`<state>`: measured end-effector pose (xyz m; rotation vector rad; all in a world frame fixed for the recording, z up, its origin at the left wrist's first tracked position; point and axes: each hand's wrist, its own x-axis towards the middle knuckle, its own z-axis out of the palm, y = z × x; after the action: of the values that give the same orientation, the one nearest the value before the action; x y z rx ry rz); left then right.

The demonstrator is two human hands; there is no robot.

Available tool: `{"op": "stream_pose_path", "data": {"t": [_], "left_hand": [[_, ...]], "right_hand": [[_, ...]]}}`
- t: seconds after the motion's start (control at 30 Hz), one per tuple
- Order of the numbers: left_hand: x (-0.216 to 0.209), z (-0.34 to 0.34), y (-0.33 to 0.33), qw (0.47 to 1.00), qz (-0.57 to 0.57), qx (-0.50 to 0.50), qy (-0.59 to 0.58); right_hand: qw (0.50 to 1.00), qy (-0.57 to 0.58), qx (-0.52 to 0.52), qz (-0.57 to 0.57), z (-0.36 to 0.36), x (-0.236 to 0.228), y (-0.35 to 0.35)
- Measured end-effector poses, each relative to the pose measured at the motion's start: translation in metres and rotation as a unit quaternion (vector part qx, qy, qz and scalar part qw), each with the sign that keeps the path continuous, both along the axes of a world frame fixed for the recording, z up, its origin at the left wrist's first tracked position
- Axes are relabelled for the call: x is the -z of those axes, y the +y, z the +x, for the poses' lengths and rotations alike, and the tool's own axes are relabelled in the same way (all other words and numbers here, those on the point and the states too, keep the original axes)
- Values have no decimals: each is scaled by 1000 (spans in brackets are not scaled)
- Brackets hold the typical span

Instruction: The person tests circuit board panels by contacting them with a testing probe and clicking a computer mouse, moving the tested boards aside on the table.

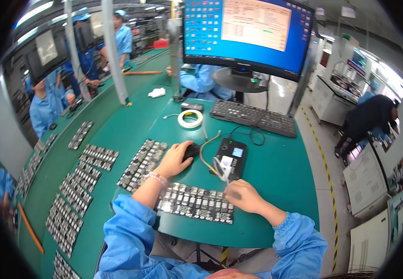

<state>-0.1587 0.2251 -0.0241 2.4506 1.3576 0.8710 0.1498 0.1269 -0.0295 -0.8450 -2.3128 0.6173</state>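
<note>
My left hand (176,160) rests with its fingers bent over a black computer mouse (191,151), between a panel of small circuit boards and a cable. A beaded bracelet is round that wrist. My right hand (244,196) is closed in a pinch on a pale cable (227,176), above the right end of a nearer panel of circuit boards (194,202). The cable's tip is hidden by my fingers. Just beyond lies a black tester box (233,156) with a small lit screen, and a white label hangs by the cable.
More circuit-board panels (64,223) lie in rows at the left. A keyboard (252,118), a tape roll (190,119) and a monitor (250,32) stand farther back on the green table (275,186). Metal posts rise at the left; people in blue work beyond.
</note>
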Motion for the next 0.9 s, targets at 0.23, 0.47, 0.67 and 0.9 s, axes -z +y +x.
{"op": "stream_pose_path", "data": {"t": [0.23,0.47,0.67,0.9], "left_hand": [[-3,3,-2,1000,-4,-6,-5],[-1,-1,-3,1000,11,2,-14],[0,1,-1,1000,9,0,-1],[4,0,0,999,43,2,-4]], "right_hand": [[999,3,24,-33,0,-14,-6],[999,-9,27,-39,-2,-14,-6],[998,4,32,-45,-1,-14,-6],[998,-2,34,-47,-2,-16,-7]]}}
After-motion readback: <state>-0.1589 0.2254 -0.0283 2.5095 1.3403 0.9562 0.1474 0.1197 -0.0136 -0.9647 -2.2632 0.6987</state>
